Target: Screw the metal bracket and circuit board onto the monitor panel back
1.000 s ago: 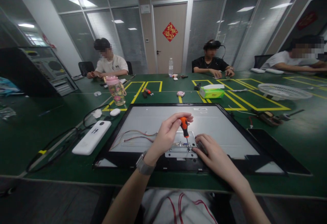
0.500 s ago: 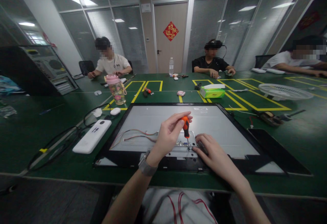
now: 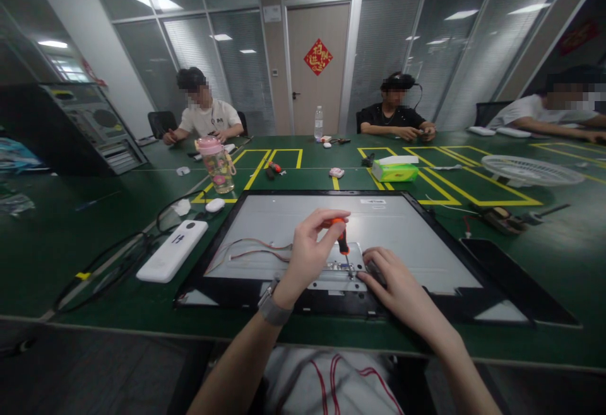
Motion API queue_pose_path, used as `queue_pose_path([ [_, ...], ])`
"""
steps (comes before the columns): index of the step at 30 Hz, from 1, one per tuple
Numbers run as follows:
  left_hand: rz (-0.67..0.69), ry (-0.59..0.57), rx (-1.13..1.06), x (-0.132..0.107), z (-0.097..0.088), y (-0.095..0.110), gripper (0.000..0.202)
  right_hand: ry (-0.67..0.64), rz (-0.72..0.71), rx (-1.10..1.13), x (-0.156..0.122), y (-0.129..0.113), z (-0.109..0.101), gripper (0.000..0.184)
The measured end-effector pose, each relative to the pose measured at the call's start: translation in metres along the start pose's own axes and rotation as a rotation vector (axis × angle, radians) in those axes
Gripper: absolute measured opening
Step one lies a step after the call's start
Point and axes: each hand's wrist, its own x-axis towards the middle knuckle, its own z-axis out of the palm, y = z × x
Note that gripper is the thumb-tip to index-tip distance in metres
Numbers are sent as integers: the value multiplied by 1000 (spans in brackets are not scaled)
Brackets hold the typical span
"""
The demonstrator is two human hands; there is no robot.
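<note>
An orange-and-black screwdriver (image 3: 343,241) is gripped at its handle by my left hand (image 3: 312,247), the fingers bent over its top. Its thin shaft slants down to a small metal bracket (image 3: 353,281) on the back of a flat display panel (image 3: 421,232). My right hand (image 3: 400,288) rests on the panel beside the tip, thumb stretched toward the bracket. Its other fingers curl over a dark object (image 3: 376,273), mostly hidden, whose kind I cannot make out. Thin coloured wires (image 3: 255,247) run from the panel's middle to the left.
Left of the panel lie a white power bank (image 3: 173,251) and black cables (image 3: 108,270); behind them stands a pink-lidded bottle (image 3: 218,165). Beyond are a green tissue pack (image 3: 395,170) and a white fan grille (image 3: 533,170). A dark flat slab (image 3: 516,276) lies right. Several people sit opposite.
The screwdriver's handle leans more to the left, and my left fingers have shifted over its top. My right hand stays in place. A person opposite has brought both hands together.
</note>
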Motion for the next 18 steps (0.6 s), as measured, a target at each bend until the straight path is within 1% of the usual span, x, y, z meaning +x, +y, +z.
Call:
queue_pose_path([
  [2,42,28,71,1,-1,-1,14,1,-5,-2,0,1,0,5],
  [4,47,31,91,1,-3,0,18,2,-10,-3,-1,2,1,5],
  [6,24,1,47,1,-4,2,27,7,-11,-5,-1,3,1,5],
  [8,-2,-36,-22,1,-4,4,30,15,-8,-8,-1,2,1,6],
  [11,-19,-46,-74,1,-2,3,26,22,-6,-6,-1,1,1,5],
  [15,44,13,8,1,-1,1,13,6,3,-1,-1,0,0,5],
  [17,46,29,34,1,-2,1,13,3,6,-1,-1,0,-1,6],
  [18,35,20,27,1,-2,2,17,1,7,-1,-1,0,-1,6],
])
